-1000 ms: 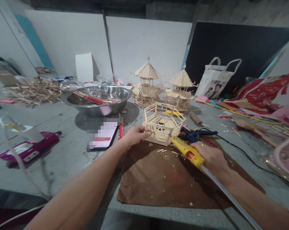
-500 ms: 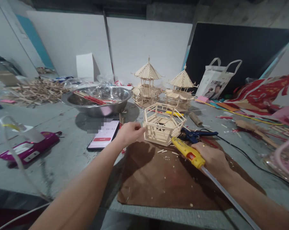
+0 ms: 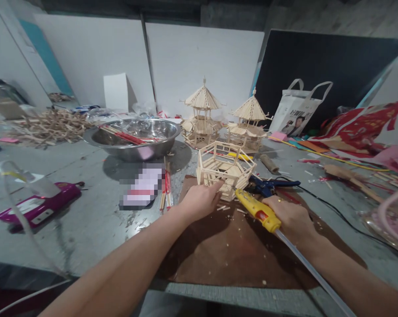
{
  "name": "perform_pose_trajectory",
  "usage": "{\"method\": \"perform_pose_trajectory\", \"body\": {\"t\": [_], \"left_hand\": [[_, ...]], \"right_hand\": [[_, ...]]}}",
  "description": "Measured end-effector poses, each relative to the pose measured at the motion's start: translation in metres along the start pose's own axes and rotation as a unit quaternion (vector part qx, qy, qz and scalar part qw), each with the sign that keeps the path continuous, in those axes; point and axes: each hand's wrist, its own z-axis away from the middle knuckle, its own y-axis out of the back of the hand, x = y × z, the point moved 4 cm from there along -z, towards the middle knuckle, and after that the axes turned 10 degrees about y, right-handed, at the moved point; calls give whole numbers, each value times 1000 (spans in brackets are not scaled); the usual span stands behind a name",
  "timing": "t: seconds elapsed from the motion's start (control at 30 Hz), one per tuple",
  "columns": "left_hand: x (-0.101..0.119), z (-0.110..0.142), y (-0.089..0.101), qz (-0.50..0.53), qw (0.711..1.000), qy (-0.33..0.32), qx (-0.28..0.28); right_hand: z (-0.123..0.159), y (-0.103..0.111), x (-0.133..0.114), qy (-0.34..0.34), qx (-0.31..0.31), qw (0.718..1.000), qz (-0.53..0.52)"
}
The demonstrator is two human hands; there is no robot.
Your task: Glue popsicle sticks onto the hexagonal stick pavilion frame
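Note:
A hexagonal wooden-stick frame (image 3: 243, 180), with posts and low railings, stands on a brown cloth (image 3: 219, 259). My left hand (image 3: 200, 201) is at its front left side, two fingers stretched out and apart against the front railing; the other fingers are hidden. In my right hand (image 3: 289, 215) is a yellow hot glue gun (image 3: 256, 210), with a long clear glue stick (image 3: 313, 270) running out of its back. The gun's tip sits at the front right of the frame's base. Small cut sticks (image 3: 222, 208) lie just in front of the frame.
Two finished-looking stick pavilions (image 3: 204, 103) stand behind. A steel basin (image 3: 133, 149) with red sticks and plastic is at left, near a blurred phone (image 3: 144, 187) and a purple power strip (image 3: 42, 202). Blue-handled pliers (image 3: 268, 186) and a black cord lie right of the frame.
My left hand has moved right and nearer, from beside the frame's left side to its front railing. The glue gun and the frame have hardly moved.

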Motion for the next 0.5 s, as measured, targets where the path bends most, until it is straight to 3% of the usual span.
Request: {"method": "perform_pose_trajectory", "body": {"t": [0.5], "left_hand": [[-6, -15, -12, 67, 995, 69, -12]], "right_hand": [[-4, 3, -5, 0, -11, 998, 65]]}}
